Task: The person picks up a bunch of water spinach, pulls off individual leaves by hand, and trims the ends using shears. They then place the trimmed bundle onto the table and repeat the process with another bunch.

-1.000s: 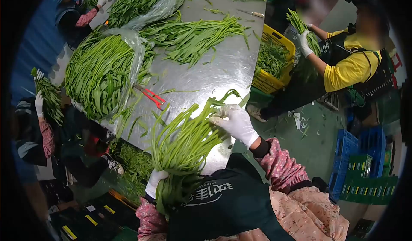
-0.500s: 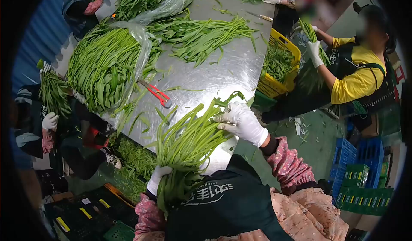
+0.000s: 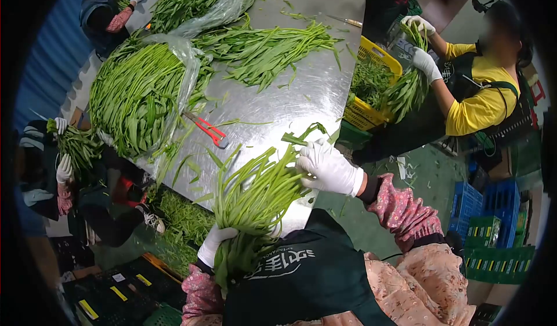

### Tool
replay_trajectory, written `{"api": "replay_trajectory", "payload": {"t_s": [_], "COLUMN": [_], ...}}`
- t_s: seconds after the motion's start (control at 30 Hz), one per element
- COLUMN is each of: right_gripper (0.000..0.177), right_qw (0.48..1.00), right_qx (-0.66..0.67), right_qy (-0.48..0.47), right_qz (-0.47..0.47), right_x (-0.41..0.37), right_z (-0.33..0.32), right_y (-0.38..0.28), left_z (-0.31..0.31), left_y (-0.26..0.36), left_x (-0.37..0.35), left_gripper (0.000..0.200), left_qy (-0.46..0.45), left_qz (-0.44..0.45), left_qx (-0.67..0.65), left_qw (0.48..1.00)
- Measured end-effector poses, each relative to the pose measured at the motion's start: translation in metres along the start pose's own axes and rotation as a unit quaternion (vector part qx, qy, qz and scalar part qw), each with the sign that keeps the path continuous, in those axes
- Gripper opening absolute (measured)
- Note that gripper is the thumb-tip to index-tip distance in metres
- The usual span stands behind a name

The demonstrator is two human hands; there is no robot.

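My left hand [image 3: 214, 244], in a white glove, is wrapped round the leafy end of a big bunch of green stems [image 3: 255, 192] at the table's near edge. My right hand [image 3: 329, 167], gloved too, is at the cut ends of the bunch, with a short stem with a curled leaf [image 3: 303, 134] pinched at its fingers. A red-handled cutter [image 3: 210, 131] lies on the metal table [image 3: 290, 102]. Beyond it is a loose row of greens [image 3: 272, 47], and to the left a large heap of greens [image 3: 136, 94] in clear plastic.
A knife [image 3: 346, 20] lies near the far right table edge. Beside that edge stands a yellow crate [image 3: 362, 114] of leaves. A co-worker in yellow [image 3: 484, 102] holds greens at the right; other co-workers stand at the left and far side. Blue crates [image 3: 466, 209] are at right.
My right hand has moved slightly right, and the short stem now stands out from the bunch at its fingers. The co-worker in yellow has lowered the leafy end of their greens toward the crate.
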State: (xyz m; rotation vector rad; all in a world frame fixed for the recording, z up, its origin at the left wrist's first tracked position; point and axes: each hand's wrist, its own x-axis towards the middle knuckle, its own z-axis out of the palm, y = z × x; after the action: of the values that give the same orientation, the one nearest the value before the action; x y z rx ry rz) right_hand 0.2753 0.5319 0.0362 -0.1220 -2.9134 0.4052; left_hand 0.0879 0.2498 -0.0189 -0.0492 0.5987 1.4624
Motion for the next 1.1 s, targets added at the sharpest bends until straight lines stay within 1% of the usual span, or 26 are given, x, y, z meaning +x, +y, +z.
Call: {"api": "replay_trajectory", "payload": {"t_s": [0.03,0.13,0.17,0.27,0.3,0.33,0.4,0.47,0.5,0.53,0.6,0.63,0.67,0.73,0.77,0.8,0.83,0.93,1.03,1.07,1.1], "right_gripper": [0.019,0.022,0.018,0.011,0.008,0.008,0.006,0.007,0.01,0.01,0.011,0.011,0.012,0.014,0.013,0.013,0.016,0.016,0.018,0.02,0.024], "right_qw": [0.999,0.985,0.982,0.964,0.965,0.96,0.949,0.941,0.934,0.936,0.948,0.963,0.974,0.98,0.982,0.984,0.987,0.985,0.99,0.99,0.99], "right_qx": [-0.037,-0.168,-0.185,-0.248,-0.228,-0.235,-0.255,-0.266,-0.284,-0.275,-0.232,-0.17,-0.107,0.062,0.057,0.055,0.052,0.035,0.027,0.023,-0.024], "right_qy": [0.017,0.025,0.024,0.08,0.09,0.129,0.153,0.07,0.111,0.05,0.039,0.046,0.052,0.142,0.14,0.137,0.106,0.13,0.135,0.138,0.142], "right_qz": [-0.006,-0.001,0.023,0.053,0.091,0.077,0.105,0.197,0.185,0.215,0.215,0.204,0.195,0.125,0.112,0.1,0.111,0.109,0.04,0.02,-0.009], "right_x": [0.002,0.009,0.011,0.012,0.011,0.009,0.0,-0.02,-0.031,-0.044,-0.047,-0.039,-0.027,-0.01,0.0,0.007,0.009,0.011,0.013,0.014,0.015], "right_z": [0.0,-0.004,-0.005,-0.007,-0.014,-0.024,-0.039,-0.051,-0.05,-0.053,-0.044,-0.045,-0.042,-0.013,-0.006,-0.001,0.004,0.008,0.009,0.007,0.002], "right_y": [-0.003,-0.011,-0.014,-0.004,0.003,0.009,0.019,0.028,0.037,0.04,0.032,0.017,-0.002,-0.019,-0.026,-0.031,-0.031,-0.037,-0.036,-0.036,-0.038], "left_z": [0.0,0.005,0.011,0.012,0.009,-0.001,-0.023,-0.012,-0.016,-0.018,-0.013,-0.011,-0.01,-0.006,0.007,0.008,0.008,0.001,0.003,0.002,0.001], "left_y": [0.0,-0.001,-0.002,0.001,0.003,0.004,0.001,0.007,0.005,0.004,0.009,0.012,0.012,0.01,0.009,0.009,0.008,0.006,0.005,0.005,0.006], "left_x": [0.0,-0.001,0.001,0.001,-0.001,-0.002,-0.003,-0.01,-0.009,-0.008,-0.013,-0.011,-0.008,-0.001,0.0,0.001,0.0,-0.003,-0.009,-0.009,-0.009], "left_gripper": [0.071,0.07,0.07,0.07,0.071,0.071,0.072,0.074,0.075,0.075,0.076,0.076,0.076,0.076,0.077,0.077,0.077,0.076,0.077,0.078,0.078], "left_qy": [0.004,0.016,0.02,0.012,0.006,-0.011,-0.042,-0.009,-0.021,-0.035,0.001,0.016,0.003,-0.024,-0.025,-0.029,-0.032,-0.031,-0.018,-0.02,-0.023], "left_qz": [-0.004,-0.008,-0.002,0.0,-0.001,-0.003,-0.001,0.018,0.02,0.023,0.011,0.0,0.008,0.018,0.032,0.026,0.023,0.021,0.031,0.015,-0.001], "left_qx": [0.0,-0.001,-0.001,0.004,0.006,-0.01,-0.043,-0.009,-0.039,-0.069,-0.06,-0.054,-0.045,-0.028,-0.03,-0.024,-0.019,-0.026,-0.039,-0.045,-0.052], "left_qw": [1.0,1.0,1.0,1.0,1.0,1.0,0.998,1.0,0.999,0.997,0.998,0.998,0.999,0.999,0.999,0.999,0.999,0.999,0.999,0.999,0.998]}}
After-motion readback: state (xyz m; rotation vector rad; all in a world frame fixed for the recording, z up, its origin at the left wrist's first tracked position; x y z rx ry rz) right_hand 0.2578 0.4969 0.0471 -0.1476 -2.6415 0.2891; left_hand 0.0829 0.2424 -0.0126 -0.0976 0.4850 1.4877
